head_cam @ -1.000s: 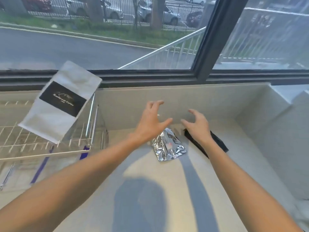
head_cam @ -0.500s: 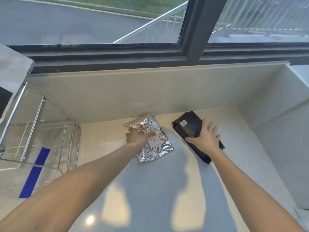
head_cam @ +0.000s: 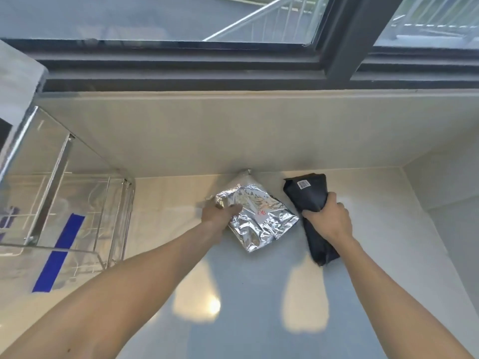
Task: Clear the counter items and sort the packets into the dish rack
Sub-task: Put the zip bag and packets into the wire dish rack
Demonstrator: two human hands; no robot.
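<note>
A crinkled silver foil packet [head_cam: 261, 218] lies on the pale counter [head_cam: 246, 294] near the back wall. My left hand [head_cam: 220, 212] grips its left edge, thumb on top. To its right a black packet [head_cam: 311, 198] with a barcode label lies at an angle. My right hand [head_cam: 328, 218] is closed around the black packet's middle, squeezing it. At the left stands the wire dish rack [head_cam: 64, 203]. A white packet [head_cam: 18, 81] shows at the frame's left edge above the rack.
The tiled back wall [head_cam: 233, 130] rises right behind the packets, under a dark window frame [head_cam: 207, 71]. A side wall [head_cam: 445, 203] closes the counter on the right. Blue tape strips [head_cam: 59, 252] show through the rack.
Both hands have come down from above the counter onto the packets. The left now grips the foil packet's edge, and the right has closed around the black packet. The view tilted downward.
</note>
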